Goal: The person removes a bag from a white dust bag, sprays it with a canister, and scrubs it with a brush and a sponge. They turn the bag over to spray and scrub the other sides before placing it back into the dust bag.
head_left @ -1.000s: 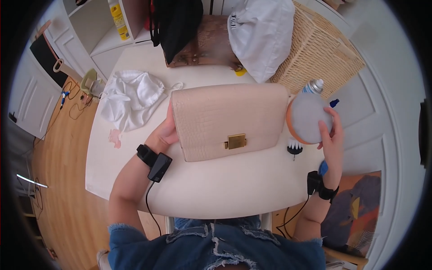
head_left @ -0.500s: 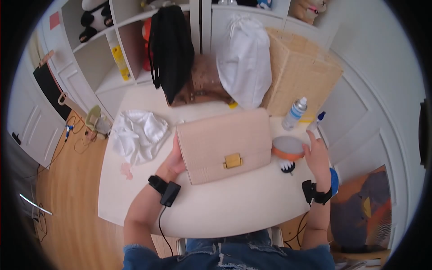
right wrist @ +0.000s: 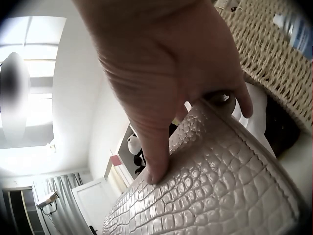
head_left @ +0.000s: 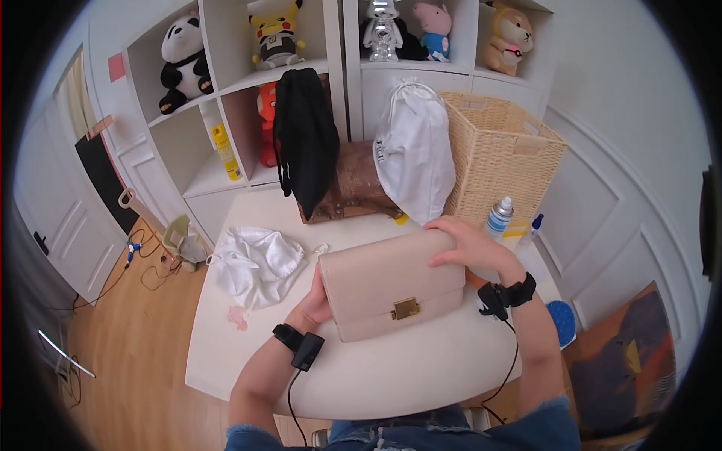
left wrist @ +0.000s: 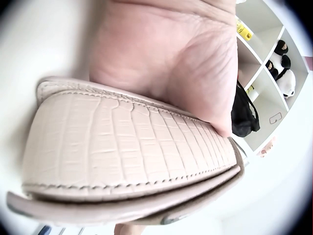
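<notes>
Half a second on, the right hand (head_left: 472, 246) has left the round pad (head_left: 474, 279) and come across to the handbag (head_left: 391, 279), while the left hand (head_left: 319, 299) stays at the bag's left side. Wider stretches of shelf (head_left: 226, 90) show above, as the head has lifted. That right hand grasps the bag by its upper right corner: the right wrist view shows the thumb pressed on the textured front, with other fingers reaching over the top edge. At the other side, the left palm lies against the back panel; its fingers are hidden behind, so I cannot tell whether they curl. The bag is held tilted over the middle of the table (head_left: 444, 368), flap down, its gold clasp (head_left: 404, 308) facing the person; whether its bottom edge touches the tabletop is unclear. Just beyond the right hand stand a spray can (head_left: 499, 218) and a wicker basket (head_left: 485, 169). The step in hand seems to be steadying or repositioning the bag. Any next move calls for the left palm to support the back while the right keeps the corner, clear of pad and can.
</notes>
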{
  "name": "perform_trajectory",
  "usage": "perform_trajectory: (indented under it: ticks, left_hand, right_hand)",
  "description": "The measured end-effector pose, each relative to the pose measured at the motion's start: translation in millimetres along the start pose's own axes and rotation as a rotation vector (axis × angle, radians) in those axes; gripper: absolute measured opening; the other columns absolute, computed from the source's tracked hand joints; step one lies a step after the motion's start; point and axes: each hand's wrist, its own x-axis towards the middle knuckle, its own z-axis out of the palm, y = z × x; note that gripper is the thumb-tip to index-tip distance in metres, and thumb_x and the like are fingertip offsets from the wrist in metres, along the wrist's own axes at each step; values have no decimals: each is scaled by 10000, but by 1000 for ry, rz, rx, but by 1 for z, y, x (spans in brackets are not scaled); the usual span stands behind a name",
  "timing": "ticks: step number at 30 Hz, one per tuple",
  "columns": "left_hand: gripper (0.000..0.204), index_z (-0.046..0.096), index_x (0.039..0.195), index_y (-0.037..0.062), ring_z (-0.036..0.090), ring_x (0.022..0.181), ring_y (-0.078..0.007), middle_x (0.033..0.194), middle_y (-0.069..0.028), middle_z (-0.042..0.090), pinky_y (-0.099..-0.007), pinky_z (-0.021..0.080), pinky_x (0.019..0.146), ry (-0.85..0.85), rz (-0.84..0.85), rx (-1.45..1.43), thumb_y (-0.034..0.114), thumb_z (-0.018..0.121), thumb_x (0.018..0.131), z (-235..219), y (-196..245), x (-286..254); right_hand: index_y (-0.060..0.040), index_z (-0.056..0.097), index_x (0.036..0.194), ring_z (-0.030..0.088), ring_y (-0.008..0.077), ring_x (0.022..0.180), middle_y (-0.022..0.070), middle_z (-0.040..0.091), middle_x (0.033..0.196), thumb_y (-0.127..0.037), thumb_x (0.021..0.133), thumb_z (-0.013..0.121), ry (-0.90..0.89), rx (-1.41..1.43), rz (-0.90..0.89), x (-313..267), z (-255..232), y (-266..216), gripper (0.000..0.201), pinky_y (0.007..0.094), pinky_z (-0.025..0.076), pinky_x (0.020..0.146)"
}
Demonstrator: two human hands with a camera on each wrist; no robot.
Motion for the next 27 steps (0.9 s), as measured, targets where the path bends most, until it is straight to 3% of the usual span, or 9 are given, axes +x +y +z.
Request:
perform_trajectory:
  ticks: [6, 10, 13, 15, 16, 18, 22, 25, 27]
  left_hand:
    - [907, 269, 1483, 114, 340, 1368, -254, 1499, -87, 341, -434, 292, 1122, 2, 13, 139, 768, 206, 857, -16, -6, -2]
    - [929, 268, 1483, 115, 341, 1366, -242, 1499, -81, 341, -427, 291, 1118, -20, -30, 335, 781, 213, 838, -25, 1, -8]
    - [946, 265, 1480, 116, 359, 1354, -223, 1485, -74, 362, -407, 290, 1113, -3, -32, 414, 780, 350, 813, -28, 6, -15]
    - [961, 267, 1475, 110, 364, 1347, -197, 1463, -56, 390, -386, 302, 1098, -334, 85, 300, 690, 585, 779, -38, 9, -15]
    - [961, 267, 1475, 110, 364, 1347, -197, 1463, -56, 390, -386, 302, 1098, -334, 80, 302, 690, 585, 779, -42, 11, -17]
    - [998, 275, 1466, 99, 367, 1339, -172, 1437, -34, 415, -369, 315, 1083, -283, 75, 518, 558, 755, 722, -26, 25, -21]
    - [941, 283, 1463, 97, 391, 1315, -161, 1423, -19, 431, -359, 326, 1067, -166, 187, 418, 483, 766, 754, -15, 29, -16]
    - [786, 298, 1455, 104, 412, 1294, -158, 1406, -18, 449, -355, 318, 1074, -101, 234, 348, 433, 684, 854, -17, 26, -10]
    - [591, 319, 1443, 105, 415, 1287, -162, 1399, -20, 456, -357, 303, 1086, -46, 321, 362, 381, 532, 966, -14, 23, -5]
  right_hand:
    - [3, 540, 1204, 505, 313, 1148, 159, 530, 1193, -330, 730, 777, -80, -217, -56, -1, 1, -5, 626, 358, 395, 986]
    - [7, 543, 1189, 508, 324, 1134, 160, 530, 1168, -330, 725, 773, 1, -287, -70, -17, 6, -13, 617, 363, 405, 974]
    - [13, 539, 1178, 508, 331, 1126, 162, 530, 1165, -324, 719, 774, 66, -337, -92, -27, 9, -16, 616, 367, 414, 960]
    - [16, 537, 1172, 510, 333, 1119, 163, 531, 1166, -323, 716, 774, 99, -358, -88, -32, 11, -17, 616, 370, 419, 951]
    - [19, 532, 1181, 509, 329, 1095, 156, 539, 1141, -332, 720, 765, 122, -379, -94, -36, 12, -17, 625, 382, 425, 934]
    - [22, 527, 1191, 509, 324, 1071, 148, 546, 1117, -341, 724, 757, 150, -404, -98, -41, 15, -18, 635, 394, 431, 917]
    - [40, 516, 1193, 504, 323, 991, 154, 555, 1064, -373, 730, 743, 299, -571, -88, -53, 34, -20, 661, 398, 447, 877]
    - [51, 512, 1186, 501, 315, 950, 166, 551, 1013, -371, 728, 743, 349, -682, -2, -65, 52, -40, 664, 397, 465, 823]
    - [51, 508, 1186, 498, 312, 934, 175, 544, 988, -355, 724, 749, 347, -724, 64, -75, 64, -56, 660, 396, 472, 795]
